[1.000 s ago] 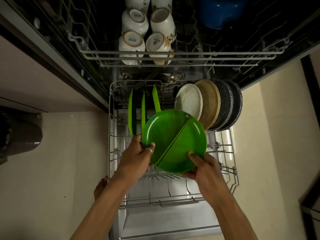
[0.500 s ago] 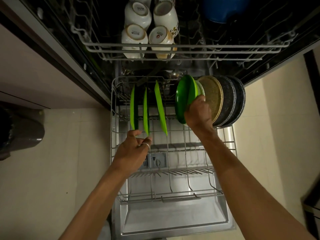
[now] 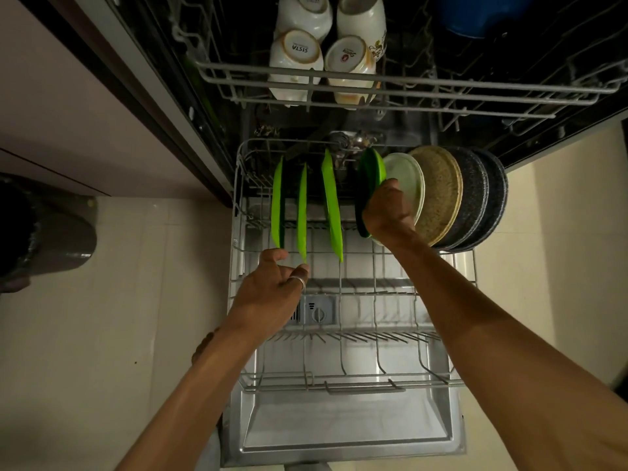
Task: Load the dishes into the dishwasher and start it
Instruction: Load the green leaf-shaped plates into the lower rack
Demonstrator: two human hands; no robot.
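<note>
Held plate: a round, glossy green plate stands on edge at the back of the lower rack, with its rim just beside a white plate.
Right hand: the right hand grips the near rim of the green plate, fingers curled round it.
Left hand: the left hand, wearing a ring, hangs over the rack with its fingers loosely curled. One fingertip is at the lower tip of the middle standing plate; whether it pinches cannot be told.
Standing plates: three thin green plates are seen edge-on with narrow gaps between them. A wider gap separates them from the held plate.
Right-hand row: the white plate, a tan speckled plate and two dark speckled plates overlap and lean together.
Lower rack: grey wire with rounded corners. Open tines run across its front half, up to the front rail.
Upper rack: the wire upper rack overhangs the back row and carries pale glazed mugs and a blue vessel.
Door: the smooth metal door lies flat beneath the rack.
Surroundings: a pale tiled floor lies on both sides, and a dark bin stands well apart at the left.
</note>
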